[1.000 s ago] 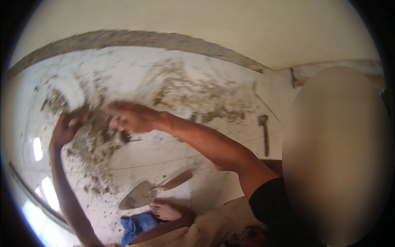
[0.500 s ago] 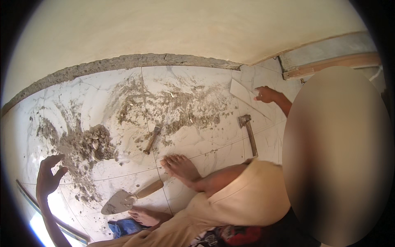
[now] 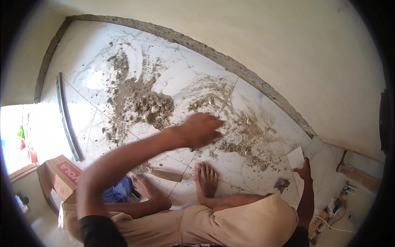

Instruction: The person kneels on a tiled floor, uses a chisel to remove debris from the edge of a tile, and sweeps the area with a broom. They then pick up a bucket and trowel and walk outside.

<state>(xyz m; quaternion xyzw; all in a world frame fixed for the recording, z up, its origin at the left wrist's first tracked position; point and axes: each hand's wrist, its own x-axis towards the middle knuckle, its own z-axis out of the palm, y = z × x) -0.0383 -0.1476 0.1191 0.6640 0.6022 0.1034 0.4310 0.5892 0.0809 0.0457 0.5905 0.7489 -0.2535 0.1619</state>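
I had the right hand [image 3: 304, 169] at the near edge of the tile piece [image 3: 295, 158], beyond the right end of the grit [image 3: 252, 140]. Thumb and finger were at that edge, but I couldn't tell whether they had closed on it. The left hand [image 3: 201, 129] hung, blurred, over the floor [image 3: 238, 175] between the heap [image 3: 160, 108] and the grit, its fingers apart with nothing visible between them. I judged the step to be getting hold of the tile piece, with the left hand free. To my mind the next move called for a sure pinch on that thin edge, and care around the hammer [image 3: 282, 184] nearby. The trowel [image 3: 166, 175] lay by the feet [image 3: 205, 179], its blade partly hidden by the left forearm [image 3: 131, 152].
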